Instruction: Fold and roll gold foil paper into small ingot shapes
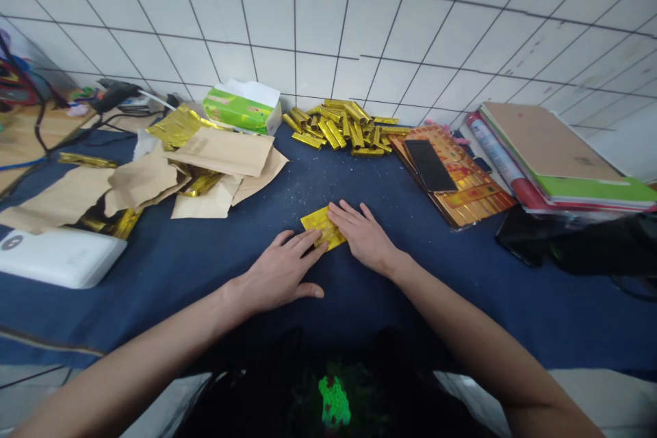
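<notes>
A small sheet of gold foil paper (321, 222) lies flat on the dark blue cloth (359, 321) in front of me. My left hand (282, 265) rests on its lower left part, fingertips pressing down and thumb stretched apart. On the right side, my right hand (363, 234) lays its extended fingers over the sheet's edge. Neither hand is wrapped round anything. Behind the hands, against the wall, sits a pile of folded gold foil pieces (336, 131). Parts of the sheet under the fingers are hidden.
Torn brown paper (226, 150) and loose gold foil lie at left, near a white power bank (61, 256). A green tissue pack (241, 108) stands by the tiled wall. Rightward are a dark phone (430, 165) on orange printed packs (477, 195) and stacked notebooks (554, 144).
</notes>
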